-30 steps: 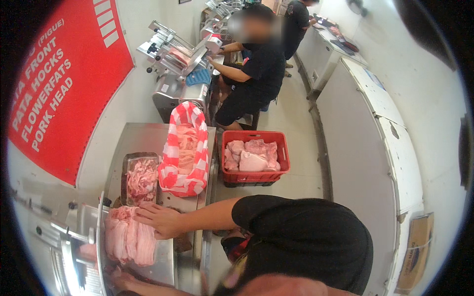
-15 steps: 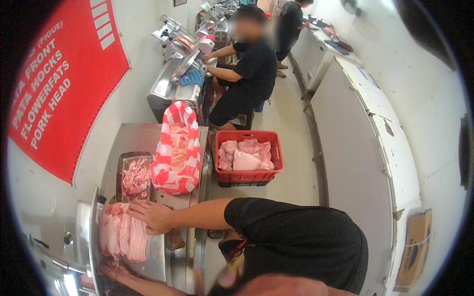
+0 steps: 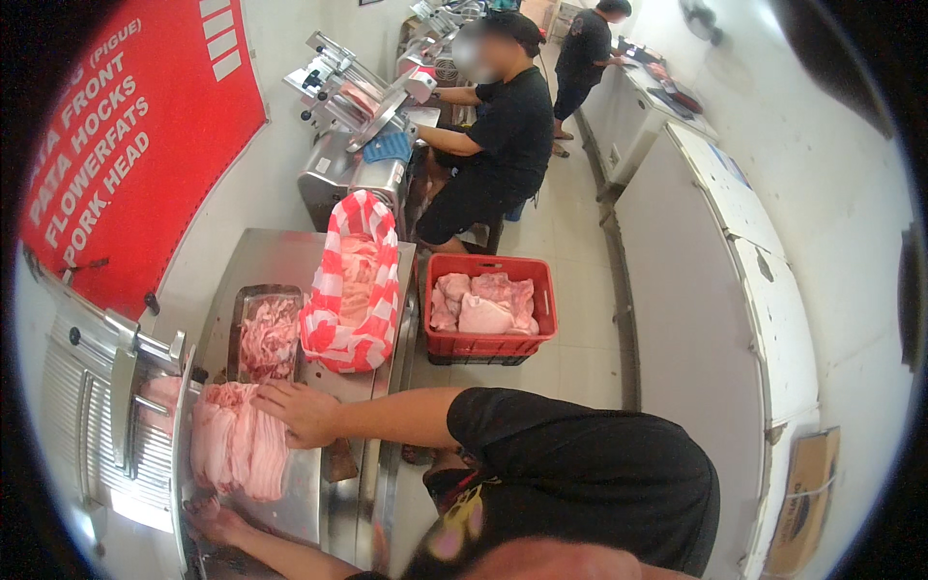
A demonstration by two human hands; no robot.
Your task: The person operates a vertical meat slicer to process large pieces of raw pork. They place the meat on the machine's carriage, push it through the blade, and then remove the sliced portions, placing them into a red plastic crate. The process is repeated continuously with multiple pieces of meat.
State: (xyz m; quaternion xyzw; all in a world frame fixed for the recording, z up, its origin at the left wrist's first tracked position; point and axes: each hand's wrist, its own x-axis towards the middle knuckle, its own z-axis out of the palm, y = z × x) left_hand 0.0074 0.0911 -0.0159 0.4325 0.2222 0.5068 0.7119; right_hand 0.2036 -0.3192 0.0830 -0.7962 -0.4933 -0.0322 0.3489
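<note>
Thin slices of pale pink pork (image 3: 237,445) lie in a layered stack on a steel tray beside the upright plate of a meat slicer (image 3: 126,406). My right hand (image 3: 300,414) rests on the far right part of the stack, fingers stretched out and holding nothing. At the near end of the stack, my left hand (image 3: 215,522) is beside the slicer's plate, with its fingers apart and partly blurred. On the slicer's ribbed carriage, behind the plate, a piece of pink meat (image 3: 162,406) shows in part.
Past the stack are a metal tray of meat scraps (image 3: 242,333) and a red-and-white bag (image 3: 362,358) of sliced meat. A red crate (image 3: 491,263) of meat chunks stands on the floor. One co-worker (image 3: 512,126) sits at another slicer (image 3: 353,106); another person (image 3: 583,58) stands farther back. White freezers (image 3: 696,261) line the right.
The slicer's carriage has slid up into fuller view, showing the meat on it. My right hand stays on the stack, and my left hand has shifted slightly. The seated co-worker's slicer carriage has moved too.
</note>
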